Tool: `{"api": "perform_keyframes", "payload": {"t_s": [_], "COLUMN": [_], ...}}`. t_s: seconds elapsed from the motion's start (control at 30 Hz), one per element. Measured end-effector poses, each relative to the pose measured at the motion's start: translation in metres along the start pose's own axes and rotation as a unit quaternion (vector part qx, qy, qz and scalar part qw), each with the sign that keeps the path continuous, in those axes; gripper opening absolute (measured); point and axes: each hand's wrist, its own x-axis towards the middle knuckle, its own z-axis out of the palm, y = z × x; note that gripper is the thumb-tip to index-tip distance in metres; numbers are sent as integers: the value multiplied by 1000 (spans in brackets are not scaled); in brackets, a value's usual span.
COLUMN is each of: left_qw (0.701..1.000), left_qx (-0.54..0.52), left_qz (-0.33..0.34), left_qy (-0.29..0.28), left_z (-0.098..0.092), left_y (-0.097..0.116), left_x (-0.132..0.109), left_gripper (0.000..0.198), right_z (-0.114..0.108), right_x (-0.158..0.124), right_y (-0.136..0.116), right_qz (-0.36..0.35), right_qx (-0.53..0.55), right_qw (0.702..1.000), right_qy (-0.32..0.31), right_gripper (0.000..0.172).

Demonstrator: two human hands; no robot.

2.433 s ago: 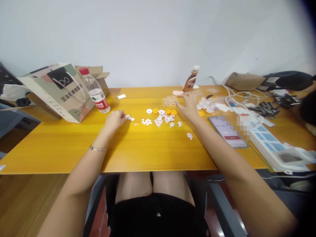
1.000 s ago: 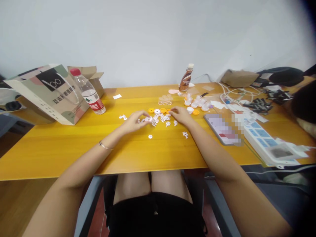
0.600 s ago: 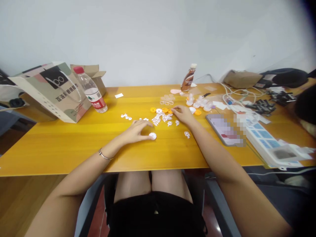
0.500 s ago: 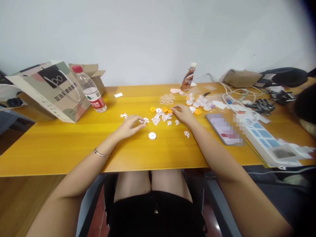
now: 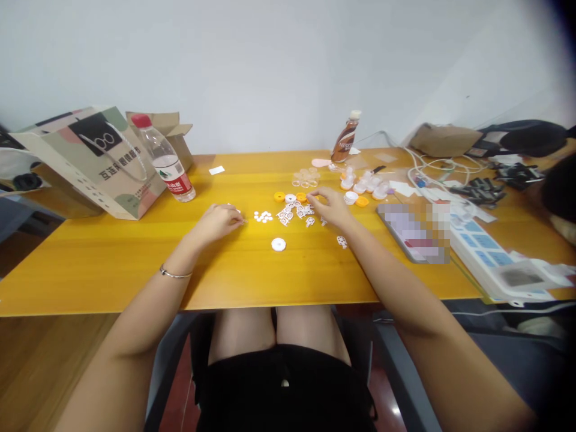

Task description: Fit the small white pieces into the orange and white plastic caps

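My left hand (image 5: 218,222) is low over the table, left of a group of small white pieces (image 5: 263,216). Its fingertips are pressed together, and I cannot make out what is in them. My right hand (image 5: 332,207) has its thumb and fingers closed at the right end of a row of round parts. In that row lie an orange disc (image 5: 279,197) and a white disc (image 5: 290,198). Openwork white plastic pieces (image 5: 285,215) form a pile beside the right fingertips, which partly hide it. Nearer me lies a single white round part (image 5: 278,244).
Clear rings (image 5: 306,177) and clear-topped round parts (image 5: 360,183) lie further back. A brown drink bottle (image 5: 345,138) stands behind. To the left are a water bottle (image 5: 168,162) and a paper bag (image 5: 105,168); to the right, a phone (image 5: 400,231), a white-and-blue box (image 5: 483,249) and cables.
My left hand has drawn left, away from the small white pieces, and its fingers have closed. My right hand has shifted slightly left and its fingers have curled in.
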Motion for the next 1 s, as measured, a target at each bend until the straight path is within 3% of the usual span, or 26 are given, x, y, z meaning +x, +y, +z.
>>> {"api": "perform_keyframes", "payload": {"t_s": [0.13,0.27,0.5,0.7,0.83,0.9,1.0], "left_qw": [999,1000,994,991,994,995,990], "left_qx": [45,22,106,129,87,39,-37], "left_qz": [6,-11,-19,-30,-32,-6,88], "left_qy": [-19,1,14,16,59,89,102], "left_z": [-1,2,10,13,14,15,20], "left_y": [6,10,14,14,20,30,50], "left_x": [-1,-1,3,5,4,4,4], "left_gripper": [26,26,24,23,16,14,17], "right_z": [2,0,7,14,19,25,36], "right_x": [-1,-4,-16,-24,-30,-32,-34], "right_y": [-2,-8,-27,-37,-42,-45,-46], "right_qz": [-12,-17,-116,-196,-219,-219,-197], "right_qx": [8,32,144,127,130,141,182], "right_qw": [1000,999,966,941,924,919,919], "right_qy": [-15,-36,-181,-243,-284,-297,-288], "right_gripper": [23,24,29,37,44,38,31]}}
